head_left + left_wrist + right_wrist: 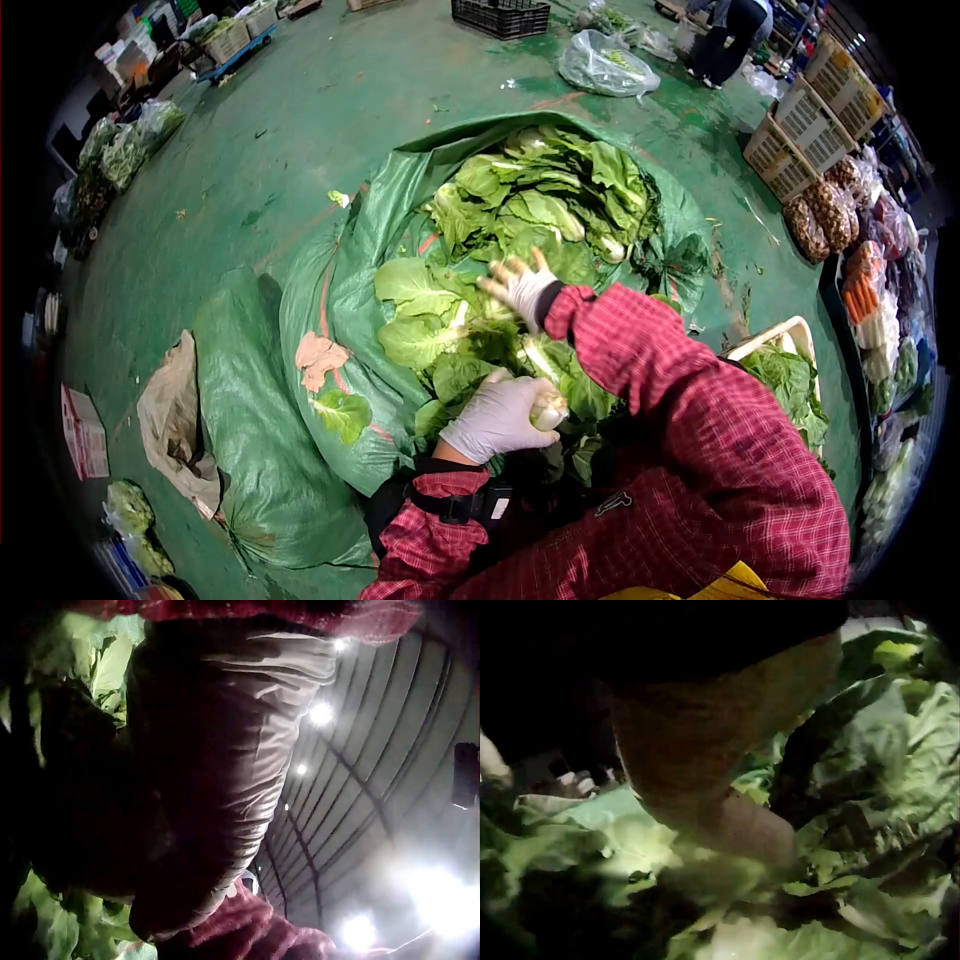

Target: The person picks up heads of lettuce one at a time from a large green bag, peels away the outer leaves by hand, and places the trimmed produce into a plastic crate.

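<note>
Sorting leafy greens out of the big green woven sack [330,300].

The gloved left hand [497,418] grips a pale-stemmed green head [548,408]; just beyond it, the right hand [520,285], fingers spread, reaches into the heaped leaves [540,200]. Next it likely needs a firm grasp there.

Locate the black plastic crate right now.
Head view, top edge right of centre: the black crate sits on the green floor, just left of a clear bag of greens.

Green painted floor [300,130], black crate [500,16] at the far edge, clear plastic bag [605,64] near it, pale stacked crates [812,130] right, crumpled brown sack [178,425] lower left
</note>
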Demonstrator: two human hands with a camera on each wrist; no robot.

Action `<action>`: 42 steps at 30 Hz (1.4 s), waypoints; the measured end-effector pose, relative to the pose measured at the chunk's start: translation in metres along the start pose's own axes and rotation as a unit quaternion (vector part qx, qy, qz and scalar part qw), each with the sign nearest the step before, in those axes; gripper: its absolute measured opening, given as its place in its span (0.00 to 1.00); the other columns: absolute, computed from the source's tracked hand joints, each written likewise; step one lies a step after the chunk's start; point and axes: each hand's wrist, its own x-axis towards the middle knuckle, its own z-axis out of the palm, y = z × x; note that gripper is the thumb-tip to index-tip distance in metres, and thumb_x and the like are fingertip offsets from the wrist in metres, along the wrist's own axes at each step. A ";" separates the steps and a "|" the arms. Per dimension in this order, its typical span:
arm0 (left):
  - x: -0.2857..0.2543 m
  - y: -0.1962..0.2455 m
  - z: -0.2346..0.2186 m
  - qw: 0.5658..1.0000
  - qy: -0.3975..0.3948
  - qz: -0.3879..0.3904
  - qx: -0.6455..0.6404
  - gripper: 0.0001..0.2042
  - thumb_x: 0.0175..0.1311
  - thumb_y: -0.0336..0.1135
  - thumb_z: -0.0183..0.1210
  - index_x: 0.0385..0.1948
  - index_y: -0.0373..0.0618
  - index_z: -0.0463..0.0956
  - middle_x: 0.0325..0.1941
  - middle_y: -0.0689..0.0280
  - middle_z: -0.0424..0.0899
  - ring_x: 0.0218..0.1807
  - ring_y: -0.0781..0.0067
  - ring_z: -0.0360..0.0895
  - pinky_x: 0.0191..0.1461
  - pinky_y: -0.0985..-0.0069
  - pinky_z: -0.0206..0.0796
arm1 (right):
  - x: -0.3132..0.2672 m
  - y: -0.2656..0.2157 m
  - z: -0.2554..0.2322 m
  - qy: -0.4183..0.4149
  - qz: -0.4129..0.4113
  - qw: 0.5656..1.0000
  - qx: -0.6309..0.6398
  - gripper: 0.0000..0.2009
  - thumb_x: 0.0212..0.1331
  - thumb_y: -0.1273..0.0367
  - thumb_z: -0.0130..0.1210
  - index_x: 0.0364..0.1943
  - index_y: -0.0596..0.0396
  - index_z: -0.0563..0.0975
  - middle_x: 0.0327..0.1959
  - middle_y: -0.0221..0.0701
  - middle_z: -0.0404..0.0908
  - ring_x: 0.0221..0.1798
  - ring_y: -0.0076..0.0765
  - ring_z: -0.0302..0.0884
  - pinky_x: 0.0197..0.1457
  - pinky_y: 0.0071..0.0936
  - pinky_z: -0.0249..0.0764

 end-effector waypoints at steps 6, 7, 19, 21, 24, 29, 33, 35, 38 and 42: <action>0.001 -0.007 -0.008 0.995 0.053 -0.018 -0.079 0.26 0.44 0.46 0.73 0.47 0.49 0.79 0.40 0.58 0.83 0.44 0.54 0.80 0.55 0.66 0.69 | 0.034 0.053 0.058 0.050 0.086 0.993 0.061 0.46 0.43 0.67 0.59 0.75 0.46 0.55 0.42 0.42 0.85 0.48 0.49 0.83 0.55 0.44 0.71; 0.002 -0.009 -0.011 0.991 0.063 -0.026 -0.114 0.26 0.43 0.45 0.74 0.47 0.49 0.79 0.40 0.58 0.83 0.44 0.54 0.81 0.53 0.65 0.70 | 0.028 0.053 0.061 0.105 0.074 0.989 0.071 0.36 0.44 0.65 0.57 0.67 0.47 0.69 0.41 0.43 0.85 0.45 0.50 0.84 0.52 0.45 0.73; 0.000 0.029 -0.012 0.954 0.191 0.056 -0.224 0.32 0.41 0.44 0.78 0.53 0.51 0.80 0.60 0.52 0.77 0.68 0.54 0.67 0.69 0.60 0.61 | -0.117 -0.020 0.056 0.543 -0.019 0.761 0.354 0.38 0.38 0.60 0.73 0.59 0.53 0.72 0.54 0.40 0.76 0.55 0.51 0.72 0.59 0.41 0.66; -0.008 0.034 -0.007 0.948 0.191 0.073 -0.243 0.34 0.41 0.46 0.78 0.56 0.50 0.79 0.53 0.63 0.82 0.60 0.67 0.72 0.65 0.69 0.63 | -0.130 -0.028 0.050 0.578 -0.073 0.726 0.365 0.41 0.39 0.56 0.72 0.62 0.53 0.70 0.58 0.41 0.75 0.59 0.52 0.70 0.63 0.41 0.62; -0.020 0.035 0.001 0.954 0.254 0.114 -0.110 0.33 0.41 0.48 0.77 0.54 0.52 0.81 0.54 0.61 0.80 0.59 0.60 0.71 0.65 0.64 0.61 | -0.140 -0.018 0.057 0.543 -0.146 0.743 0.364 0.40 0.44 0.58 0.69 0.65 0.54 0.69 0.64 0.44 0.69 0.64 0.53 0.66 0.68 0.43 0.59; -0.017 0.040 -0.011 0.921 0.369 0.124 0.026 0.24 0.34 0.48 0.75 0.39 0.56 0.85 0.45 0.54 0.76 0.48 0.52 0.71 0.51 0.58 0.64 | -0.188 -0.007 0.012 0.400 -0.154 0.740 0.519 0.38 0.53 0.59 0.64 0.68 0.58 0.64 0.67 0.41 0.66 0.67 0.45 0.65 0.70 0.38 0.60; -0.011 0.043 -0.016 0.911 0.399 0.090 0.061 0.20 0.34 0.49 0.74 0.32 0.55 0.83 0.38 0.55 0.72 0.40 0.51 0.74 0.41 0.57 0.66 | -0.196 -0.050 -0.008 0.381 -0.111 0.676 0.621 0.47 0.52 0.67 0.69 0.74 0.56 0.50 0.61 0.34 0.71 0.50 0.27 0.74 0.55 0.29 0.72; -0.014 0.042 -0.014 0.914 0.395 0.055 0.077 0.19 0.35 0.50 0.73 0.32 0.56 0.83 0.39 0.54 0.72 0.38 0.51 0.74 0.38 0.56 0.65 | -0.186 -0.066 -0.017 0.429 -0.097 0.551 0.709 0.40 0.55 0.74 0.66 0.71 0.56 0.54 0.58 0.34 0.72 0.44 0.24 0.76 0.48 0.25 0.75; -0.022 0.052 -0.014 0.916 0.371 -0.008 0.155 0.19 0.42 0.52 0.70 0.34 0.54 0.83 0.43 0.54 0.71 0.37 0.53 0.75 0.39 0.58 0.63 | -0.169 -0.067 -0.024 0.382 -0.050 0.431 0.816 0.35 0.55 0.80 0.62 0.67 0.57 0.58 0.58 0.34 0.74 0.53 0.29 0.75 0.56 0.28 0.72; -0.019 0.051 0.000 0.887 0.402 -0.042 0.222 0.22 0.35 0.53 0.72 0.34 0.55 0.83 0.40 0.57 0.74 0.44 0.55 0.72 0.45 0.58 0.59 | -0.153 -0.075 -0.025 0.420 -0.092 0.390 0.814 0.29 0.54 0.81 0.62 0.62 0.58 0.66 0.54 0.32 0.77 0.53 0.31 0.76 0.58 0.28 0.72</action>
